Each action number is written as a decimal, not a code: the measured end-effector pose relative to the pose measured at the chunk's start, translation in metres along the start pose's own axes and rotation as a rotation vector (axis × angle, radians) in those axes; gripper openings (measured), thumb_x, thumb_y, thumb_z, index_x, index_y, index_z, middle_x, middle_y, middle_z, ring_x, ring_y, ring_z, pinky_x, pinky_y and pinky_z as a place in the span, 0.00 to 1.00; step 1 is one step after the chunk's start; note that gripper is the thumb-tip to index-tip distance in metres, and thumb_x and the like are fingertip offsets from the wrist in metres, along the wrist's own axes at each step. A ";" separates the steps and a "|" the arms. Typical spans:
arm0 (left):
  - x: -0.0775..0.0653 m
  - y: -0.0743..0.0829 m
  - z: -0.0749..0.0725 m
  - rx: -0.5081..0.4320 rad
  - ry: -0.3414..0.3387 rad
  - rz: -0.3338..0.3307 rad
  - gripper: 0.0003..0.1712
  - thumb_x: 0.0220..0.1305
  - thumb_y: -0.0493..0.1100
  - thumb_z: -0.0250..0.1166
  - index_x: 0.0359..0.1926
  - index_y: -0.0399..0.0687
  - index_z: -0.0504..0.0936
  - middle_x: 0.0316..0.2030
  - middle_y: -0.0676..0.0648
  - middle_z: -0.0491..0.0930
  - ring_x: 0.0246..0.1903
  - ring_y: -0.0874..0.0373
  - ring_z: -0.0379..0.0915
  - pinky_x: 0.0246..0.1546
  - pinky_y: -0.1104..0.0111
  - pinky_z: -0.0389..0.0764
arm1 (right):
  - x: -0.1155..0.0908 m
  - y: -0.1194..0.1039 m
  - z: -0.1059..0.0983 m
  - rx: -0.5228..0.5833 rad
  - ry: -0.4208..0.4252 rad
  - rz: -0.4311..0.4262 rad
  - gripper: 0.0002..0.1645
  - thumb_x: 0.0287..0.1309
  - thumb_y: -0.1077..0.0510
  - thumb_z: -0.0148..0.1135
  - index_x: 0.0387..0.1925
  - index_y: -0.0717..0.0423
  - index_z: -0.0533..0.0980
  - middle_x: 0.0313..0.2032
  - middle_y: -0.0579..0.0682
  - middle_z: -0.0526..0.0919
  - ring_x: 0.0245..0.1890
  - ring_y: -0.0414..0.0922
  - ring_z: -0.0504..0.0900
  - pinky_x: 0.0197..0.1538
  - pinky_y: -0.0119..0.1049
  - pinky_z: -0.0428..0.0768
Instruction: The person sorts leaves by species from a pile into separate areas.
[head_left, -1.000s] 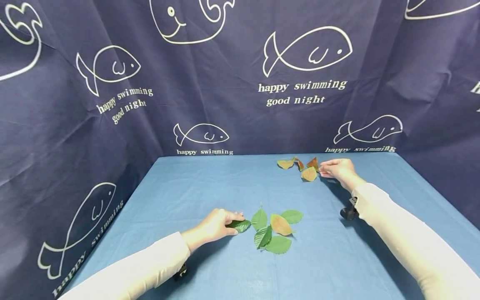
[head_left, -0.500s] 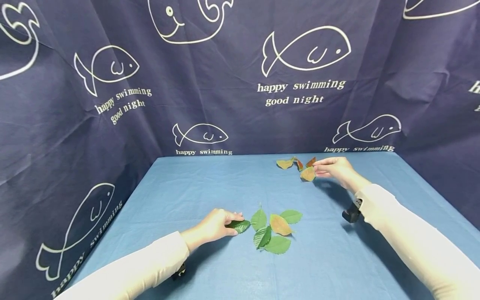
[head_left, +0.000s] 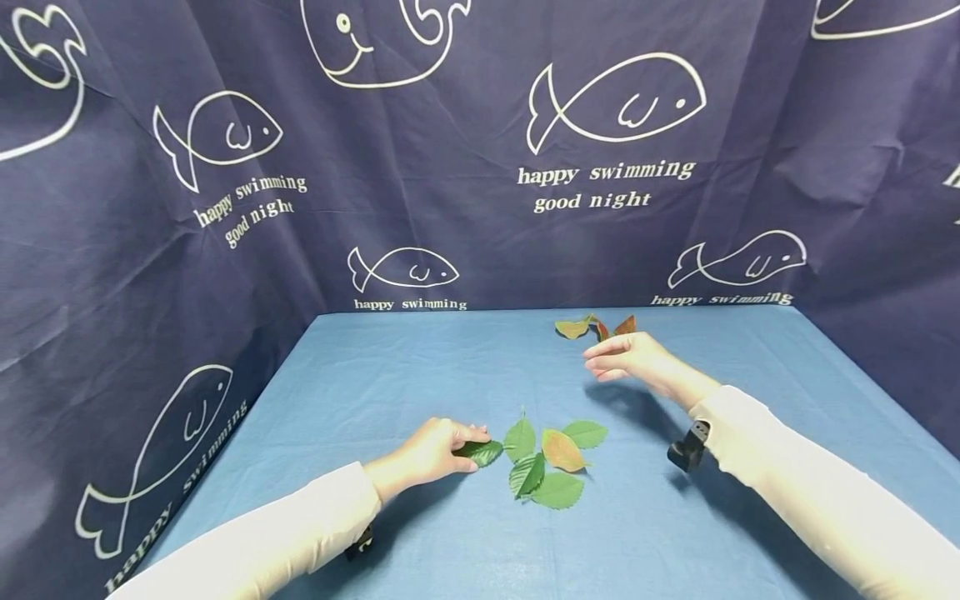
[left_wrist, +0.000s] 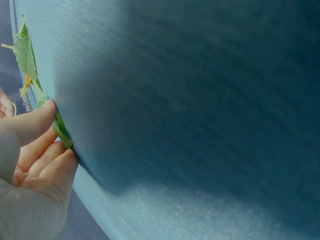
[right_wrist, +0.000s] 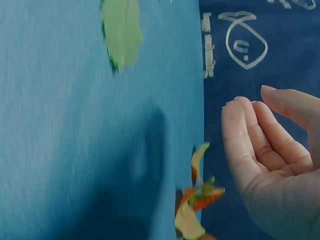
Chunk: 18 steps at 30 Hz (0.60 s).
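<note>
One dark green, ribbed oval leaf (head_left: 482, 453) is lying on the blue cloth-covered table (head_left: 390, 367), well apart from the left edge, and your left hand (head_left: 435, 450) is pinching it; that grip is clamped on the leaf, thumb and fingers meeting opposite edges. You are probably keeping it low against the cloth because something so thin is likely to slide or lift.

Just to its right, four flat green leaves with toothed edges (head_left: 558, 490) are crowding around a yellow-orange pointed leaf (head_left: 563, 450), seemingly laid close so that they are forming one group.

Your right hand (head_left: 637, 360) is hovering over the table, nearer the far edge and right of its middle. This grip is standing apart: your thumb is away from the fingers, and nothing is showing between them.

Beyond that hand, near the far edge, a curled yellow leaf (head_left: 573, 329), a narrow red-brown leaf (head_left: 602, 331) and an orange-red leaf (head_left: 626, 326) are lying together, your hand hiding part of the view. Their curled rims are perhaps giving fingertips an easier hold than the flat green ones are offering.
</note>
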<state>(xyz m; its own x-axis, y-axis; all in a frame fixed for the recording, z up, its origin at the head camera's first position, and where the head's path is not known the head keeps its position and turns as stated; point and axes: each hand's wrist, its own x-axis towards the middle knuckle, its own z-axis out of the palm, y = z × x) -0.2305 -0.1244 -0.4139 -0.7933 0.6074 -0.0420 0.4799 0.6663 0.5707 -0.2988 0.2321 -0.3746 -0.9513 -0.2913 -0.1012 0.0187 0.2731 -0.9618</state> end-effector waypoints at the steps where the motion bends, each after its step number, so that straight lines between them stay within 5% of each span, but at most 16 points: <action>1: 0.000 0.000 0.000 0.002 0.000 0.001 0.25 0.56 0.38 0.72 0.57 0.46 0.82 0.60 0.45 0.76 0.62 0.49 0.71 0.57 0.57 0.77 | -0.001 -0.001 0.003 -0.015 -0.008 0.000 0.30 0.60 0.61 0.65 0.59 0.77 0.70 0.45 0.57 0.86 0.41 0.45 0.87 0.54 0.45 0.82; 18: -0.001 0.006 -0.002 0.048 0.018 0.032 0.25 0.54 0.36 0.73 0.55 0.43 0.83 0.57 0.43 0.78 0.60 0.47 0.73 0.58 0.56 0.76 | -0.003 0.008 0.033 -0.026 -0.112 -0.009 0.30 0.60 0.61 0.64 0.58 0.78 0.70 0.53 0.67 0.80 0.46 0.52 0.85 0.55 0.45 0.81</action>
<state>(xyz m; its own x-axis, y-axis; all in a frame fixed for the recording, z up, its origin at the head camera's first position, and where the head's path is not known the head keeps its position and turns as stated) -0.2274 -0.1218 -0.4091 -0.7835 0.6213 -0.0092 0.5223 0.6666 0.5318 -0.2854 0.2049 -0.3904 -0.9110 -0.3941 -0.1218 0.0009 0.2934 -0.9560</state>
